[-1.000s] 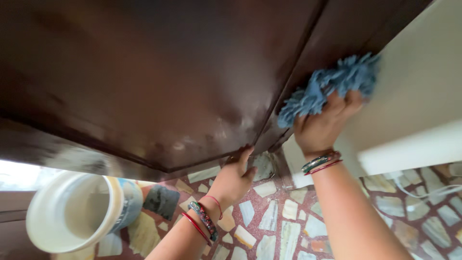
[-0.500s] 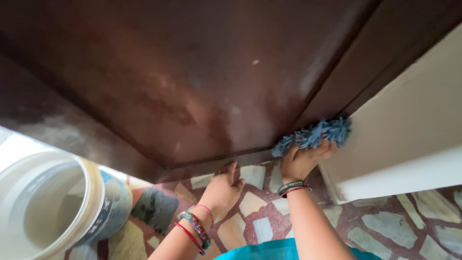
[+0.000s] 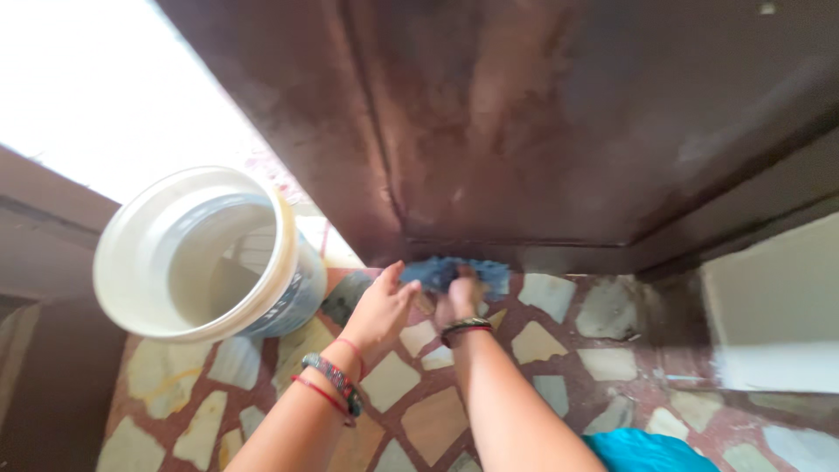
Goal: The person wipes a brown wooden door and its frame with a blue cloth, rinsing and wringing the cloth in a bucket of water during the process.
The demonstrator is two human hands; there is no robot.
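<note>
At the door's [image 3: 524, 122] foot, a soft, light blue cloth [image 3: 446, 271], probably easily bunched, was clenched in the right hand [image 3: 461, 297], while the left hand [image 3: 380, 306] was held open.

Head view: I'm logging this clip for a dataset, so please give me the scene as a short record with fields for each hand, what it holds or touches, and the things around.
Right hand: pressing a blue shaggy cloth against the bottom edge of the dark brown door
Left hand: open, fingers spread, beside the cloth near the door's foot; whether it touches the floor is unclear
Wrists: bangles on both
Bucket: white plastic, left of the hands; contents not clear
Floor: irregular stone pieces set in reddish mortar
Wall: pale, right of the door
</note>
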